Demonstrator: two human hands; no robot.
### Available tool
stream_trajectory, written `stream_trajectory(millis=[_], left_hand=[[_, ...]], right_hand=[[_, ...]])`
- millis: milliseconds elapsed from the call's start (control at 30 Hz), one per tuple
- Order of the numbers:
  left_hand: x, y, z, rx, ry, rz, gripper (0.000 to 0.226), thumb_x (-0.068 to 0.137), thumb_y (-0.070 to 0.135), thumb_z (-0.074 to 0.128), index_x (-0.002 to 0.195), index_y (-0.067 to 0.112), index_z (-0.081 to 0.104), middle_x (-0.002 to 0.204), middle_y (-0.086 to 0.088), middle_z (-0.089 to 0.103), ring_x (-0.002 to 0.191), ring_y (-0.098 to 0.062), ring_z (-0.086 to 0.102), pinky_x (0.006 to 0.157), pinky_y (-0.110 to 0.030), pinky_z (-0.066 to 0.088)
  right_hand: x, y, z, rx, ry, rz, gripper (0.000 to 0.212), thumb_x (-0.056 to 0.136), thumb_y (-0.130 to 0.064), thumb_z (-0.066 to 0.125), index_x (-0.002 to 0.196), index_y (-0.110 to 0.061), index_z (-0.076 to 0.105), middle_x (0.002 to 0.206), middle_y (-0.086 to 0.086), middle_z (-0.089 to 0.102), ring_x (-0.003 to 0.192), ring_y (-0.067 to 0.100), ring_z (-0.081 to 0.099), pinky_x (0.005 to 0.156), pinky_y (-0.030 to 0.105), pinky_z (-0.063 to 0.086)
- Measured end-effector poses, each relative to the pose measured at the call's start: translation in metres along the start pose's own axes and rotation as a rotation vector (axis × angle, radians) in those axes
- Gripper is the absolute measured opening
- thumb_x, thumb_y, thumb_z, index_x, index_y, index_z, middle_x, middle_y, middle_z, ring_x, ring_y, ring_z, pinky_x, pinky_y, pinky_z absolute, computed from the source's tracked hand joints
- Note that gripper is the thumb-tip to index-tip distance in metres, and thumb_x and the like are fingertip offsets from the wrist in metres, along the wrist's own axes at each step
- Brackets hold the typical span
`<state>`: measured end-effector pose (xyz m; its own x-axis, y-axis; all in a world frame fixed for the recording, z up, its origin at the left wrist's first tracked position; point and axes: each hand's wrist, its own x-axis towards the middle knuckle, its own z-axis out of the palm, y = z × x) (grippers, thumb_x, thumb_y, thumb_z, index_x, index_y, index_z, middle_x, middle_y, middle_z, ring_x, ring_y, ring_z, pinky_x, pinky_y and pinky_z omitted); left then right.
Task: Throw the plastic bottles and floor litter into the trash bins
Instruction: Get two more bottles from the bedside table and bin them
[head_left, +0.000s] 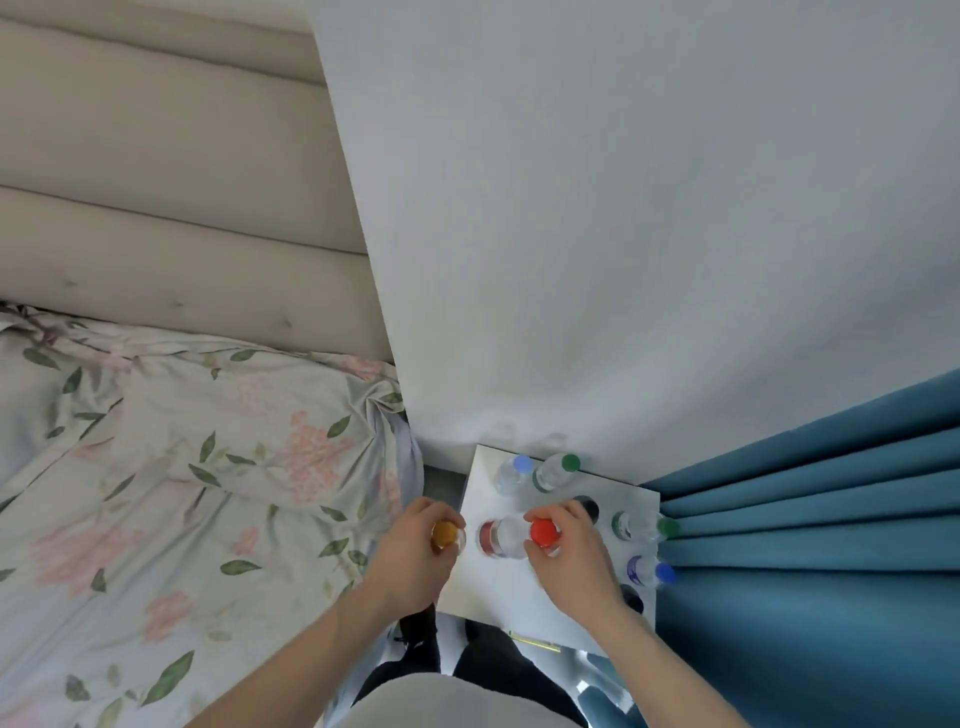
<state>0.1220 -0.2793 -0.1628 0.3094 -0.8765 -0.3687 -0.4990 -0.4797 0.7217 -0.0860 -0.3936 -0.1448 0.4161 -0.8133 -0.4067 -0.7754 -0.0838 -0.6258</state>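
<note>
A: Fingers (558, 512) of my right hand (576, 553) are curled round the red-capped bottle (544, 532), pinching it just below the cap.

B: And your left?

A: My left hand (415, 551) is closed on the orange-capped bottle (445, 533), held at the desk's (483, 582) left edge, beside the bed (182, 467).

B: Where are the other bottles?

A: They stand on the white desk. One clear bottle (506, 535) with a red label sits just left of my right hand, touching it. Two more, a pale-blue-capped bottle (521, 463) and a green-capped bottle (570, 462), stand at the back by the wall (623, 234). Another green cap (667, 527) and a blue cap (665, 573) are at the right edge, against the curtain (831, 519).

B: Any bins?

A: I cannot tell from this view.
</note>
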Motion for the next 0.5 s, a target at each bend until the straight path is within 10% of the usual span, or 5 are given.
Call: stream_trajectory(millis=[500], left_hand=[[-0.192, 0.038, -0.007, -0.197, 0.604, -0.354, 0.024, 0.093, 0.022, 0.068, 0.104, 0.043, 0.065, 0.111, 0.029, 0.055, 0.087, -0.003, 0.062, 0.074, -0.022, 0.053]], right_hand=[[-0.024, -0.066, -0.014, -0.130, -0.452, -0.553, 0.029, 0.086, -0.022, 0.075, 0.106, -0.041, 0.066, 0.109, -0.026, 0.054, 0.092, -0.003, 0.062, 0.079, 0.015, 0.051]])
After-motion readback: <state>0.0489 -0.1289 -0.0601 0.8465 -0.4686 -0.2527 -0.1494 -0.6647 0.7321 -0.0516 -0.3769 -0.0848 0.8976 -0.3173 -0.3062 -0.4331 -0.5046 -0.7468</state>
